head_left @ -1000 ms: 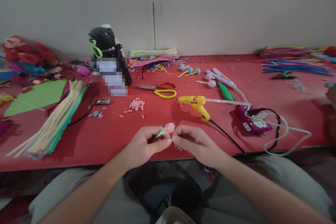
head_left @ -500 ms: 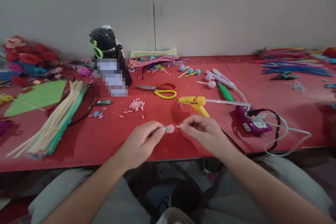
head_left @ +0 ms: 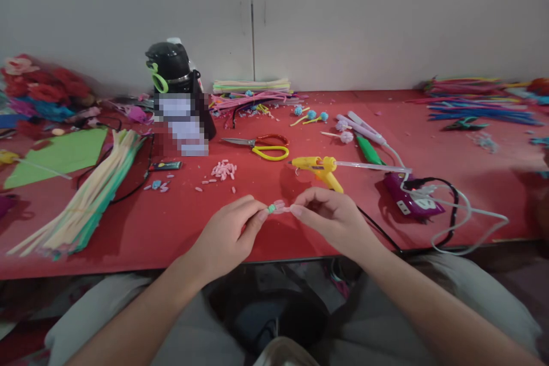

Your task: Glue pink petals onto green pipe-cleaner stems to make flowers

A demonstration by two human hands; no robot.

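Near the table's front edge, my left hand (head_left: pixel 234 229) pinches a small pink flower (head_left: pixel 278 204) by its green base. My right hand (head_left: pixel 332 214) is closed, thumb against forefinger, on a short pink pipe-cleaner piece (head_left: pixel 287 209) that reaches the flower's petals; whether it is joined there I cannot tell. Beyond my hands lies a little pile of cut pink pieces (head_left: pixel 223 170). A yellow glue gun (head_left: pixel 315 167) with a clear glue stick rests just past my right hand. Scissors (head_left: pixel 270 147) with red and yellow handles lie farther back.
A bundle of cream and green pipe cleaners (head_left: pixel 92 194) lies at left, by a green sheet (head_left: pixel 60 154). Behind stands a black bottle (head_left: pixel 169 63). A purple power block (head_left: pixel 412 197) with looping cables is on the right. Pliers (head_left: pixel 465 124) lie farther right.
My right hand's pink piece has come up against the flower, where a gap stood before. The flower has turned in my left fingers, showing more of its green base.
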